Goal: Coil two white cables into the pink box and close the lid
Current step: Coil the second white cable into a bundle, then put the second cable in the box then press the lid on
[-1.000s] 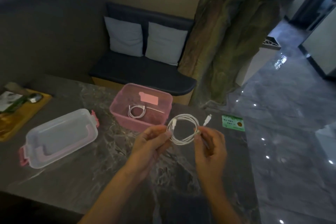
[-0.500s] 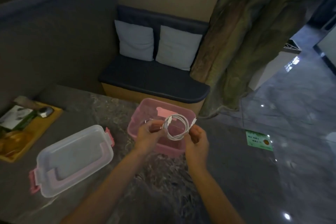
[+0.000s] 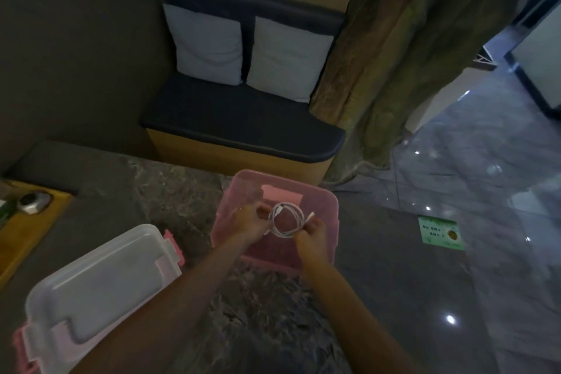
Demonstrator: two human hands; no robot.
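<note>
A coiled white cable (image 3: 287, 219) hangs over the open pink box (image 3: 329, 203), held between both hands. My left hand (image 3: 250, 222) pinches the coil's left side and my right hand (image 3: 312, 232) pinches its right side near a plug end. The pink box stands on the dark marble table (image 3: 170, 191) and bears a pink label on its far wall. My hands hide the other coiled cable inside the box. The clear lid (image 3: 100, 285) with pink clips lies flat on the table to the left of the box.
A yellow tray (image 3: 33, 231) with a small metal object sits at the table's left edge. A green card (image 3: 440, 232) lies on the table to the right. Beyond the table stand a dark bench with two pale cushions (image 3: 252, 51) and a tree trunk.
Both hands carried the coiled cable forward from in front of the box to above its opening. The camera view shifted closer and down.
</note>
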